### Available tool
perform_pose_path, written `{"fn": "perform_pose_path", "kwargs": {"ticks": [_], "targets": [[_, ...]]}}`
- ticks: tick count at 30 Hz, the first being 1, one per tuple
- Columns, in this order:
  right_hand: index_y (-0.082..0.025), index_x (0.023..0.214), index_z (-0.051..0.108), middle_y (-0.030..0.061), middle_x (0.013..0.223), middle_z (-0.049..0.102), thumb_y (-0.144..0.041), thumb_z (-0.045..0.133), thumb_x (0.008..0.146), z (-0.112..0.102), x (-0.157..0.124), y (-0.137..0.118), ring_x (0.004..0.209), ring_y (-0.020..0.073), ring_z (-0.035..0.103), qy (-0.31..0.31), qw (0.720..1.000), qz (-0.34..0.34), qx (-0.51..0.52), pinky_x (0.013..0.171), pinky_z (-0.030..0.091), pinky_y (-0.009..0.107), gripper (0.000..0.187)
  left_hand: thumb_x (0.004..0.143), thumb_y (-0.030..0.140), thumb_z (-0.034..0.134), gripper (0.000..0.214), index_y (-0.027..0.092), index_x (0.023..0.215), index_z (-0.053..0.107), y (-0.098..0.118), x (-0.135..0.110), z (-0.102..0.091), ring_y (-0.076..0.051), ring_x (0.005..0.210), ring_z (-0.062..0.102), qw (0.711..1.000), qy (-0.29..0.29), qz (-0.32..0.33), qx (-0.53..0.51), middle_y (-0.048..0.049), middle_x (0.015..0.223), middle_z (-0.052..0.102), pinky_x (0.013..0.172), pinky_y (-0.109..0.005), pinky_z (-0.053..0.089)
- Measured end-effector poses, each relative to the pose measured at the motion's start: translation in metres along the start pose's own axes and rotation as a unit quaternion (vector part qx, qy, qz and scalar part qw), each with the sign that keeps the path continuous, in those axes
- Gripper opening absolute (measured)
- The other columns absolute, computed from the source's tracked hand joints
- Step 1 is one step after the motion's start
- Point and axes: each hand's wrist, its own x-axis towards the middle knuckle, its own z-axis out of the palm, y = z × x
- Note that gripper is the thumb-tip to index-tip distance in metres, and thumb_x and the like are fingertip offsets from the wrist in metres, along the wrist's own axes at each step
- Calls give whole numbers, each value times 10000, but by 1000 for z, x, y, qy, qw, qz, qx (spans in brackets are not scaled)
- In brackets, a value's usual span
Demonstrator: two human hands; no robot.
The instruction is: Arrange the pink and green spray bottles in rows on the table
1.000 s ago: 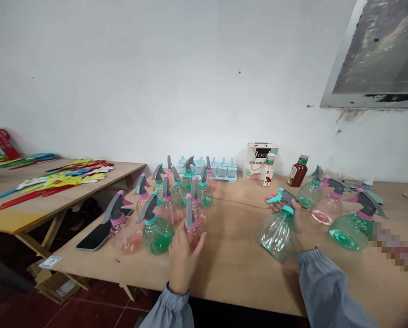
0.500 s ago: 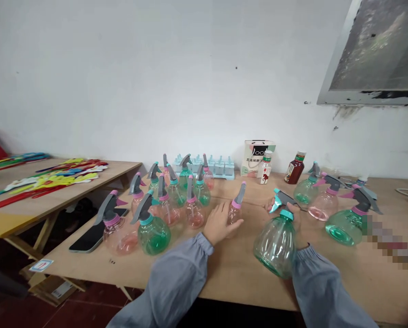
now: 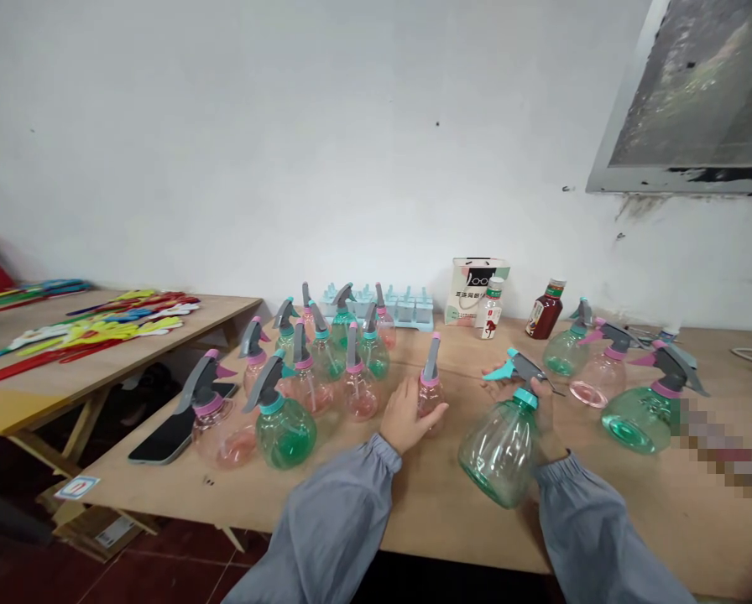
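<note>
- Head view: the left hand [image 3: 406, 414] has its grip wrapped around a small pink spray bottle [image 3: 429, 391], fingers curled on the near side, bottle upright on the surface [image 3: 414, 495].
- The right hand [image 3: 540, 411] has its grip clamped on the neck of a large green spray bottle [image 3: 500, 440], held tilted just above the surface, teal nozzle pointing left.
- Left of the left hand's grip stands a cluster of pink and green spray bottles [image 3: 326, 361], with a phone [image 3: 171, 429] beyond.
- Right of the right hand's grip stand three more spray bottles [image 3: 615, 382].
- Behind both, near the wall, sit a brown sauce bottle [image 3: 545, 309] and a small carton [image 3: 475, 290].
</note>
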Motion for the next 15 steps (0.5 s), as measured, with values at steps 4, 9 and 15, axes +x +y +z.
{"fn": "perform_pose_path", "kwargs": {"ticks": [4, 9, 15], "targets": [[-334, 1040, 680, 46, 883, 750, -638, 530, 788, -2, 2, 0, 940, 328, 732, 9, 1000, 9, -20, 824, 612, 526, 422, 885, 476, 649, 464, 181, 1216, 514, 1, 1, -2, -292, 1040, 654, 1000, -6, 2, -7, -107, 1072, 647, 899, -452, 545], [-346, 932, 692, 100, 862, 751, -707, 371, 856, -8, 3, 1, 934, 355, 733, -1, 997, 15, -81, 813, 593, 563, 489, 884, 483, 649, 448, 198, 1204, 521, -1, 1, -2, -278, 1038, 654, 1000, -4, 7, -16, -90, 1063, 640, 908, -442, 541], [-334, 809, 707, 107, 767, 741, -691, 582, 785, -33, -10, -14, 892, 374, 735, 40, 989, -33, -138, 777, 597, 567, 379, 881, 479, 651, 456, 184, 1202, 516, -2, 0, -1, -293, 1062, 652, 1000, -7, 5, -26, -109, 1085, 643, 919, -459, 539]]}}
